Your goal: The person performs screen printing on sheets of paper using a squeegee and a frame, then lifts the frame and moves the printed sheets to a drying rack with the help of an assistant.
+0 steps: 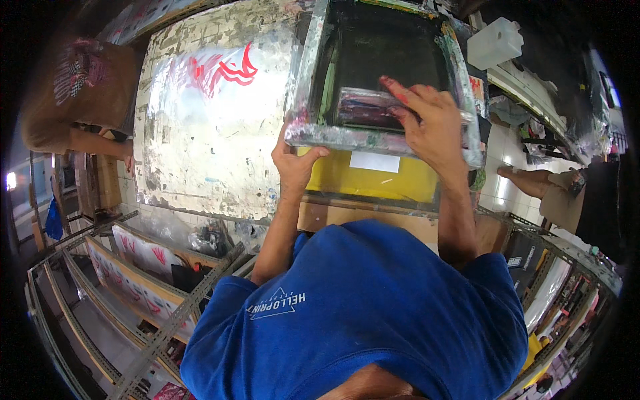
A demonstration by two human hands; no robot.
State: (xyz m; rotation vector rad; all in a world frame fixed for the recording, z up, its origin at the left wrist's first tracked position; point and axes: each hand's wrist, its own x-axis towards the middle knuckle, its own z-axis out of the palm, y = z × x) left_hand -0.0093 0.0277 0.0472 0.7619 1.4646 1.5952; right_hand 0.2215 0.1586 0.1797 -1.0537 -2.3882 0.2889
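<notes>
- Two bare hands, both occupied; right hand [433, 123] closed over the right part of a paint-smeared, bar-shaped squeegee [371, 108], forefinger extended, fingertips stained red.
- Left hand [293, 162] clamped on the near-left corner of a paint-spattered, pale rectangular screen frame [373, 141]; thumb at its near edge, other fingers mostly hidden.
- Squeegee lies crosswise inside the frame, over the dark flat mesh [393, 50], toward the near bar.
- Yellow flat panel [410, 183] shows below the near bar, bearing a white rectangular paper piece [375, 162].
- Left of frame: paint-flecked whitish tabletop [207, 180], with a clear plastic sheet [175, 80] printed in red.
- Beyond, upper right: translucent white plastic container [495, 44].
</notes>
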